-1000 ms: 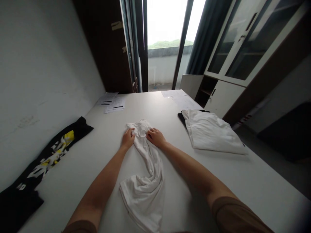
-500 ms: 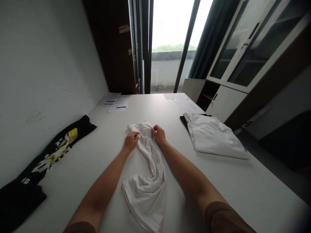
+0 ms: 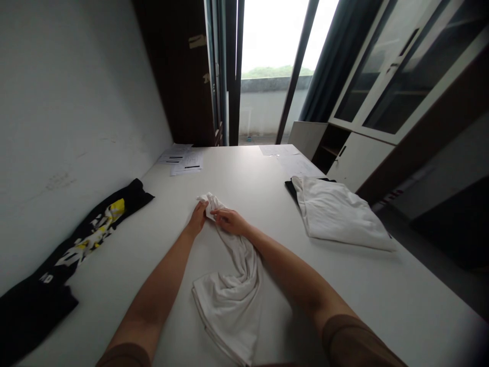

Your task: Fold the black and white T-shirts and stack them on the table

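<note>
A rumpled white T-shirt lies lengthwise on the white table, its wide end close to me and its middle twisted into folds. At its far end my left hand is closed around the bunched cloth from the left side. My right hand lies across the narrow part just beside it, fingers closed on the fabric near the left fingertips. The far tip of the shirt sticks up a little beyond both hands. What is under the right palm is hidden.
A folded white garment rests on a black one at the right. Along the left wall lies a black garment with a yellow and white print. Papers are at the table's far left, more sheets at the far right.
The shirt's far end has been gathered into a narrower bunch and shifted left. My right hand has moved left and slightly nearer, close to my left hand, which moved a little left.
</note>
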`<state>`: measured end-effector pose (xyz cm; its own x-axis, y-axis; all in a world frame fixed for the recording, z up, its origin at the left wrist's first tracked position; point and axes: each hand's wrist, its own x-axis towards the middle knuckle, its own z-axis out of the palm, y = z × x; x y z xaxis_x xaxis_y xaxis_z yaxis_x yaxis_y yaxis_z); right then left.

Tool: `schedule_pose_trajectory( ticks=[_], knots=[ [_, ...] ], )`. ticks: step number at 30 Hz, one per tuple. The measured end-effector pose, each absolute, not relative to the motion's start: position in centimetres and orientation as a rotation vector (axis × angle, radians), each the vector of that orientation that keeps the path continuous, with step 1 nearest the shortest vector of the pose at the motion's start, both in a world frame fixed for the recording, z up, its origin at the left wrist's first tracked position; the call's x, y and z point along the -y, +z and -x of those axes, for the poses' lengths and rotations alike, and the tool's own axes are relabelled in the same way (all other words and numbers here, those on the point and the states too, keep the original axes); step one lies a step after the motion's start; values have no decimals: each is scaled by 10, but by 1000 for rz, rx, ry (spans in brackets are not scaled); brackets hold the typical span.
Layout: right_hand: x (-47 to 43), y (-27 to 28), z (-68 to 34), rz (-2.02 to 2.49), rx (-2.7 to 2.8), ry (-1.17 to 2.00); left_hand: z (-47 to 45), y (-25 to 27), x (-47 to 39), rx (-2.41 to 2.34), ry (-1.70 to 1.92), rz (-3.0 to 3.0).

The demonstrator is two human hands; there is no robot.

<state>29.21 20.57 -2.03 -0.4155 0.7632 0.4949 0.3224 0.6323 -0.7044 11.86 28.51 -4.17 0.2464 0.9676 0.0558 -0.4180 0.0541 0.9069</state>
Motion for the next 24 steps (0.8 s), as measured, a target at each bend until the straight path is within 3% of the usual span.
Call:
schedule_pose_trajectory(
  ticks=[6,11,14,24],
  knots=[
    [-213,-26,-302,1061,1794,578,-123,-45,-278,-730,1227,-873],
    [-222,-38,-308,1361,1584,417,-135,-39,-268,-467,1025,-801],
    [-230,-43,-317,1444,1471,474,-135,-38,-265,-412,959,-736],
    [-249,-27,-366,1047,845,853,-114,-30,-285,-548,1254,-404]
  ],
)
